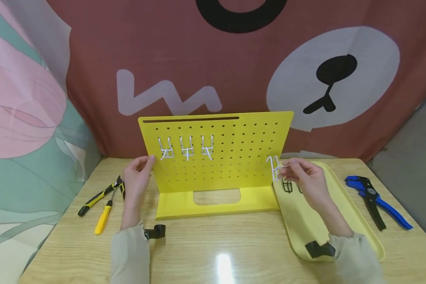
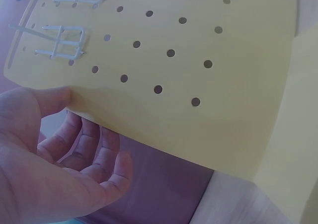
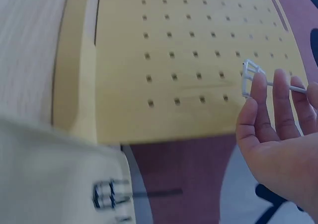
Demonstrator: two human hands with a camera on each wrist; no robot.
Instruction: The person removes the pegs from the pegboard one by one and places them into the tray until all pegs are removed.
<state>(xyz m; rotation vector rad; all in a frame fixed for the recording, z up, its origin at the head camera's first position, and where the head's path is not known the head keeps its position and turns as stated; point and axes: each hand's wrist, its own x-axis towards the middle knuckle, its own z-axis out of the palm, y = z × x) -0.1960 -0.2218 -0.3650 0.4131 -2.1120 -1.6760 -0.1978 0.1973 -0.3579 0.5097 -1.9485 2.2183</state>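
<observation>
A yellow pegboard (image 1: pixel 234 157) stands upright on its flat base. Three white wire hooks hang in a row on its upper left, among them the leftmost hook (image 1: pixel 167 149). At the board's left edge my left hand (image 1: pixel 136 177) holds on, thumb on the front face and the curled fingers (image 2: pixel 92 139) behind. My right hand (image 1: pixel 310 181) pinches another white wire hook (image 1: pixel 274 169) by its prong. That hook's frame is in front of the board's right edge in the head view, with the wire running between thumb and fingers in the right wrist view.
A yellow tray (image 1: pixel 305 232) with black wire hooks (image 1: pixel 286 185) lies at the right. Blue-handled wire strippers (image 1: pixel 370 197) rest beyond it. On the left are yellow-and-black pliers (image 1: pixel 96 201) and a yellow-handled screwdriver (image 1: pixel 103 219). A printed cloth (image 1: pixel 198 59) hangs behind the board.
</observation>
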